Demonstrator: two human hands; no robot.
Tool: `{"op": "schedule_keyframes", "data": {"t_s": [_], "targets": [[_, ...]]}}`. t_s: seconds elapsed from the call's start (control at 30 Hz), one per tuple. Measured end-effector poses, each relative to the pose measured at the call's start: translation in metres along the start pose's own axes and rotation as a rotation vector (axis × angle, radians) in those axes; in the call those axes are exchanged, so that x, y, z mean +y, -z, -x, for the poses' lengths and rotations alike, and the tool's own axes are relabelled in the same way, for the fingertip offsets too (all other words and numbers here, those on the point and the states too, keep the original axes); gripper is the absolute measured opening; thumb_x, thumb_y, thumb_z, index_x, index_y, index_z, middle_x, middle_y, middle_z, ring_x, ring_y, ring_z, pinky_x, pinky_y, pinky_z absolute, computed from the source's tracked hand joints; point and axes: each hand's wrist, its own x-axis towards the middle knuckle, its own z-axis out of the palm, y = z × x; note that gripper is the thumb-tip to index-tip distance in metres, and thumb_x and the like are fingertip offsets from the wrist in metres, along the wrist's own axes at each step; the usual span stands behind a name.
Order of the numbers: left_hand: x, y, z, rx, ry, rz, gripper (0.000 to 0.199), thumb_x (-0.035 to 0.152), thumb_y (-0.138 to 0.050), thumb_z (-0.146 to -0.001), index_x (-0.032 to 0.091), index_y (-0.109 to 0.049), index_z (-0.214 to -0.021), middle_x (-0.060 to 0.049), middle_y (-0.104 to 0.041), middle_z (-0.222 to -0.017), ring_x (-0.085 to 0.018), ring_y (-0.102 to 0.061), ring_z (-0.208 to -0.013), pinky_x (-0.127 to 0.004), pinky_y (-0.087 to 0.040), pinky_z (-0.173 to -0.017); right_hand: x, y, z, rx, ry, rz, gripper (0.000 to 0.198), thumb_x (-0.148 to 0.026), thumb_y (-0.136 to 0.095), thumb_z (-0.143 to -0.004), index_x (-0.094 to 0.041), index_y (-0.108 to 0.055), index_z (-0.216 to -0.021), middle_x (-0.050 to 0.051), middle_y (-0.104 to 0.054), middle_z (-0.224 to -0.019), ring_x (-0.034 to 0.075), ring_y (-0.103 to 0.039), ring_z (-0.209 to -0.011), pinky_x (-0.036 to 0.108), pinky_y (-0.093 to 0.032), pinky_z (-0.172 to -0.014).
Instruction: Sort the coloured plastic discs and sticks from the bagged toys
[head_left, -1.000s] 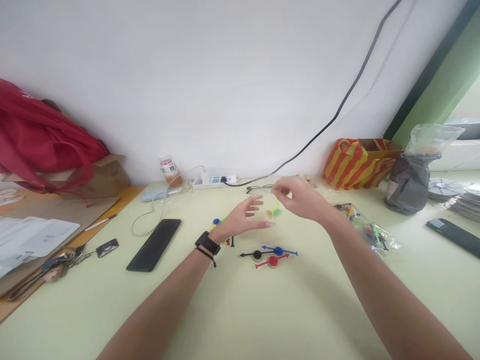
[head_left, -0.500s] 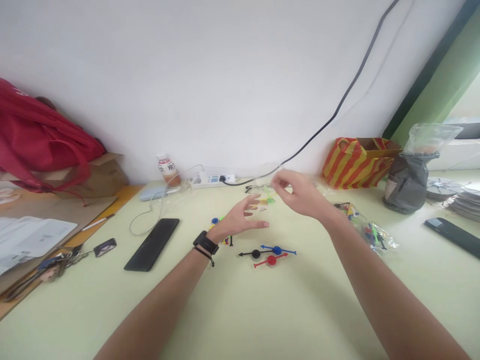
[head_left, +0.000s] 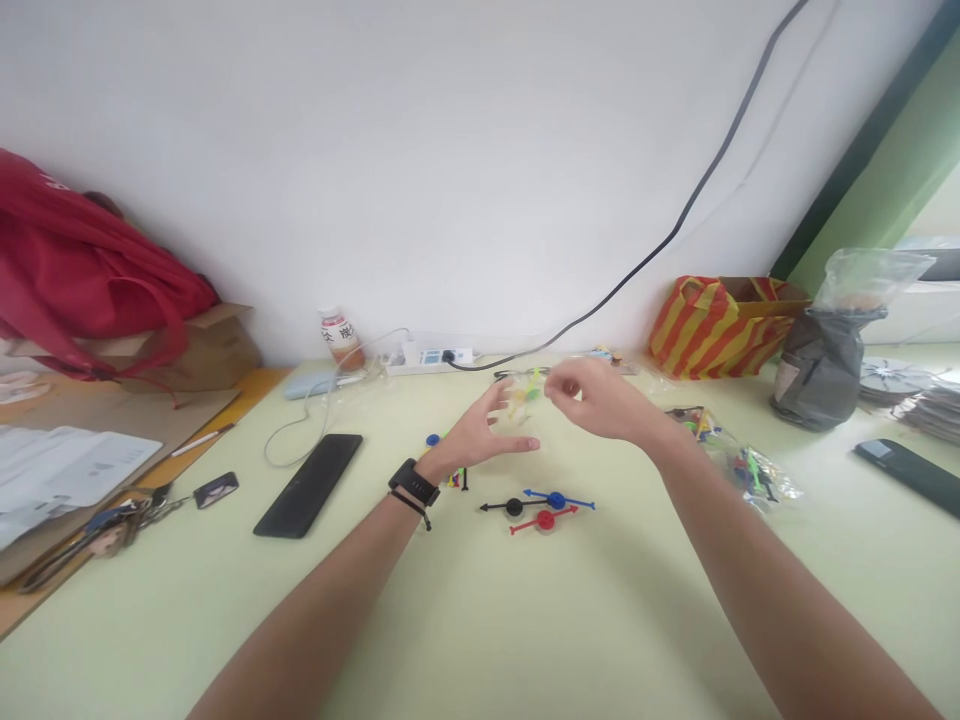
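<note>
I see a black phone (head_left: 308,485) lying left of the left hand (head_left: 472,442), whose spread fingers hold nothing, cupped perhaps to shield the blurred yellow-green pieces (head_left: 532,391) between the hands. Nearer the camera, three arrow spinners (head_left: 546,519) lie flat, which steadies them. The right hand (head_left: 600,398) has its fingers pinched, apparently on those pieces, though blur hides the grip. Farther right lies a clear bag of parts (head_left: 756,474).

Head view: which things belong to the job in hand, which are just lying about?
Likely job: blurred yellow-green pieces between left hand and right hand; black arrow, blue arrow, red arrow; bagged pieces.

Likely lying about: bottle, pen, striped bag, power strip, red bag.
</note>
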Motion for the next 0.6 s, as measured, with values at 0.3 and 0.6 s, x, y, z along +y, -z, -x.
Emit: {"op": "schedule_keyframes", "data": {"t_s": [0.3,0.6], "targets": [[0.0,0.0,0.0,-0.006,0.038,-0.054,0.108,0.053,-0.092,-0.068,0.038,-0.035,-0.159,-0.014,-0.045,-0.16,-0.038,-0.043,-0.146,-0.058,-0.038,-0.117,0.002,0.008,0.0,0.009,0.067,0.012,0.014,-0.016,-0.055,-0.09,-0.022,-0.061,-0.079,0.003,-0.07,-0.08,0.019,-0.062,-0.074,0.032,-0.044,-0.067],[-0.002,-0.001,0.0,0.044,0.05,-0.043,0.109,0.052,-0.092,-0.068,0.034,-0.035,-0.159,-0.016,-0.042,-0.161,-0.039,-0.042,-0.147,-0.06,-0.037,-0.118,0.009,-0.004,0.0,-0.016,0.057,0.013,0.015,-0.018,-0.056,-0.093,-0.022,-0.061,-0.079,0.005,-0.07,-0.085,0.021,-0.063,-0.081,0.033,-0.044,-0.068]]}}
